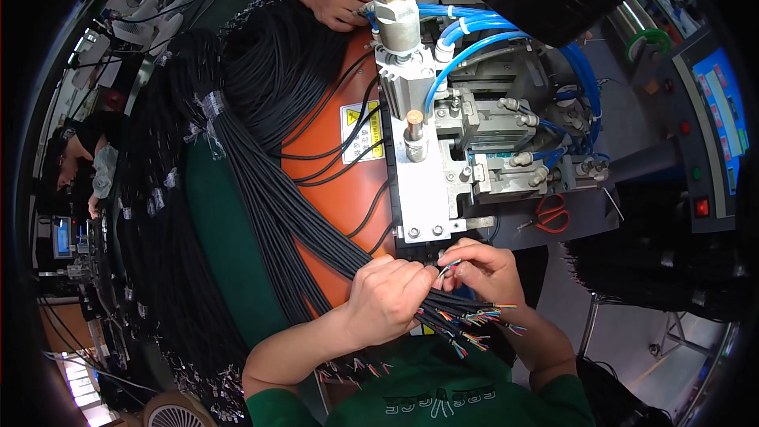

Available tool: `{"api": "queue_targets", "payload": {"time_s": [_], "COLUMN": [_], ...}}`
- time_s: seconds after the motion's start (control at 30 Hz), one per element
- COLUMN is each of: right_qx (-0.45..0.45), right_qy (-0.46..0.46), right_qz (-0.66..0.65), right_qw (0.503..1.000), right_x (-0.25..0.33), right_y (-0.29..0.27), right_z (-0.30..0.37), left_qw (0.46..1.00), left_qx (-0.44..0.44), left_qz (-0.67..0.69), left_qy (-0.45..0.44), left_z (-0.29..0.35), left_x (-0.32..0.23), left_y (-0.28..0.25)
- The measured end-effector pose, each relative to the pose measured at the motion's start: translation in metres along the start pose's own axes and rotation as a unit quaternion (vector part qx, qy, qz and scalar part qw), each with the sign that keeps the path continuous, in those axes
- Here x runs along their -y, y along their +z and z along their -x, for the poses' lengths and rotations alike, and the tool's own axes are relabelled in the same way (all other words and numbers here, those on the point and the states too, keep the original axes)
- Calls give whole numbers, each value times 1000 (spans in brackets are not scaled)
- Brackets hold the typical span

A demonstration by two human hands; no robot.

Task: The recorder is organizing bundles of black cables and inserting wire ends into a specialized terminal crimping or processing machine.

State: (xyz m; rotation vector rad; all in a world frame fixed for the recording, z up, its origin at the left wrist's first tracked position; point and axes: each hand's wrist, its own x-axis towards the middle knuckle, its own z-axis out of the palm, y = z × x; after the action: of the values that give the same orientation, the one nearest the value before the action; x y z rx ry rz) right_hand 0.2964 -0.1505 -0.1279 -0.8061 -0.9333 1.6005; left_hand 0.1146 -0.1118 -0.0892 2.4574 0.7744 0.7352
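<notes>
My left hand (387, 300) is closed round a black cable beside the front end of the metal press (423, 198). My right hand (486, 269) pinches the thin coloured wires (448, 269) that fan out of a cable end by my left thumb. Under my left hand runs a thick bundle of black cables (277, 198). Its stripped ends (474, 318), with red, blue, white and yellow wires, spread out below my hands. How many cables my left fingers enclose is hidden.
Blue air hoses (474, 24) curve over the press. Red-handled scissors (551, 215) lie right of it, and a control screen (719, 119) stands far right. A co-worker's hand (340, 6) rests at the far side of the orange plate (332, 190). More black cables (170, 269) hang at left.
</notes>
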Motion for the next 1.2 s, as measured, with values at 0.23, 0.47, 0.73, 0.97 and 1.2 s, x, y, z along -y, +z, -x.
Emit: {"api": "queue_targets", "payload": {"time_s": [0.23,0.47,0.73,0.97,1.2], "right_qx": [26,-41,-43,-56,-65], "right_qy": [53,-203,-173,-167,-208], "right_qz": [-4,410,614,575,591], "right_qw": [998,888,769,799,777], "right_x": [6,11,15,9,10], "right_y": [-8,5,6,4,6], "right_z": [-2,-4,-4,-5,-6], "left_qw": [981,989,992,983,959], "left_qx": [79,36,60,113,165], "left_qz": [174,130,-110,-143,-223], "left_qy": [-33,-58,2,19,56], "left_z": [-6,-5,5,-4,-8], "left_x": [18,8,-4,-7,-13], "left_y": [-16,-8,-7,-12,-13]}}
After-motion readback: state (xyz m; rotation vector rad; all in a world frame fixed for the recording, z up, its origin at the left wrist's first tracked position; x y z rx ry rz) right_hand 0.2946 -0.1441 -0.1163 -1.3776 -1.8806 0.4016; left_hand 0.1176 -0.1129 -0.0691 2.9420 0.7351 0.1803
